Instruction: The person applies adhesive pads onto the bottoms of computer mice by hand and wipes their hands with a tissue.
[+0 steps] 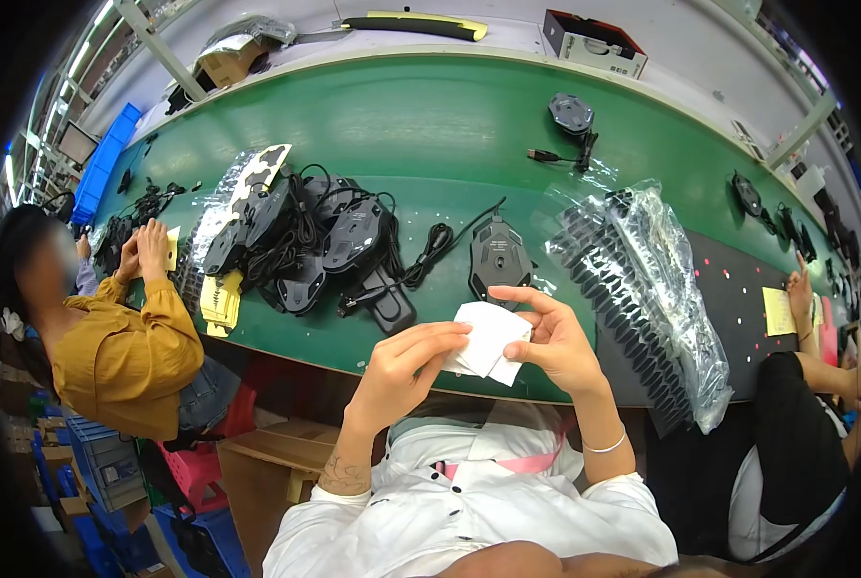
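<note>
A small white folded piece, like paper or cloth [488, 339], is held between my two hands above the table's front edge. My left hand [402, 374] pinches its left edge with the fingertips. On the other side, my right hand [563, 347] grips it between thumb and fingers. Just beyond lies a black computer mouse [501, 255], underside up, its cable [435, 252] bundled to the left. Several more black mice [358, 234] with coiled cables are heaped farther left. To the right are black cut-out strips [618, 318] partly under clear plastic wrap [676, 289].
Yellow sheets [221, 301] lie by the heap. Another mouse [571, 114] rests at the back of the green table [430, 106]. A co-worker in a mustard top [127, 361] sits at left; another person's hand [798, 294] is at right. An open box [594, 48] stands on the shelf.
</note>
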A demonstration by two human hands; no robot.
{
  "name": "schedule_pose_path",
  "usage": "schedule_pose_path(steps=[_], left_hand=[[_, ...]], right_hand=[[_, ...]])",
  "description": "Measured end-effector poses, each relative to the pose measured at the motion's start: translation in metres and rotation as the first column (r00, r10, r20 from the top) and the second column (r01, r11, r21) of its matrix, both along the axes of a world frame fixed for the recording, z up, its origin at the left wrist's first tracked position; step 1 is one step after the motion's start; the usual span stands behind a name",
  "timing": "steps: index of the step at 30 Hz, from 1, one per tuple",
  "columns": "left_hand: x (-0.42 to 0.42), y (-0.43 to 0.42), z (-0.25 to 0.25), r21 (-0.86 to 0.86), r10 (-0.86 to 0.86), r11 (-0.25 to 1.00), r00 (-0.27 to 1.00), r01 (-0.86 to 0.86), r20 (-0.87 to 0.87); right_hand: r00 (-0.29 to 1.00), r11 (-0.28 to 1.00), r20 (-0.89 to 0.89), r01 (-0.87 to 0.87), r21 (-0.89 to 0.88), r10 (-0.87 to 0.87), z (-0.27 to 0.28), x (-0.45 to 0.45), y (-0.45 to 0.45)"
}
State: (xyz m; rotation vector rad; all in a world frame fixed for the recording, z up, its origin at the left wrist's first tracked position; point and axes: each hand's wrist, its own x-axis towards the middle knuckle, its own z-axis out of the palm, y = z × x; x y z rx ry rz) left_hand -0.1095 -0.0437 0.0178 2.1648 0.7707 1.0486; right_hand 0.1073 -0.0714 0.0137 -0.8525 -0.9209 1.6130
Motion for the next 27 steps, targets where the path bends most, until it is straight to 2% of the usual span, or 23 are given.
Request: schedule_pose_path(steps=[11, 15, 16, 20, 21, 24, 25, 26, 27], left_hand=[[0.007, -0.002, -0.003, 0.049, 0.045, 0.998, 0.999, -0.044, -0.011], [0.012, 0.0, -0.007, 0.234, 0.122, 0.965, 0.992, -0.12, 0.005], [0.012, 0.0, -0.006, 0.236, 0.123, 0.964, 0.992, -0.121, 0.006], [0.015, -0.001, -0.003, 0.404, 0.033, 0.915, 0.999, -0.013, -0.042], [0.014, -0.001, -0.004, 0.406, 0.03, 0.914, 0.999, -0.01, -0.043], [0.0, -0.002, -0.013, 0.036, 0.104, 0.994, 0.992, -0.107, 0.073], [-0.002, -0.002, -0.016, -0.094, 0.139, 0.987, 0.985, -0.13, 0.105], [-0.002, -0.002, -0.016, -0.096, 0.14, 0.987, 0.985, -0.131, 0.103], [0.0, -0.003, -0.015, -0.245, 0.154, 0.964, 0.967, -0.101, 0.204]], right_hand=[[1.0, 1.0, -0.027, -0.005, -0.005, 0.005, -0.001, -0.003, 0.0], [0.999, 0.999, 0.022, -0.033, 0.007, 0.033, -0.004, -0.005, 0.001], [0.999, 0.999, 0.022, -0.034, 0.009, 0.034, -0.004, -0.005, 0.002], [0.968, 0.993, 0.22, -0.115, -0.031, 0.119, 0.002, -0.007, 0.004], [0.969, 0.993, 0.22, -0.112, -0.029, 0.116, 0.004, -0.004, 0.005], [0.927, 0.985, 0.343, -0.17, 0.012, 0.155, 0.01, 0.015, 0.01], [0.908, 0.981, 0.384, -0.191, 0.023, 0.168, 0.01, 0.017, 0.011], [0.908, 0.981, 0.382, -0.192, 0.021, 0.17, 0.009, 0.016, 0.011], [0.874, 0.98, 0.477, -0.165, 0.109, 0.094, 0.005, 0.015, 0.011]])
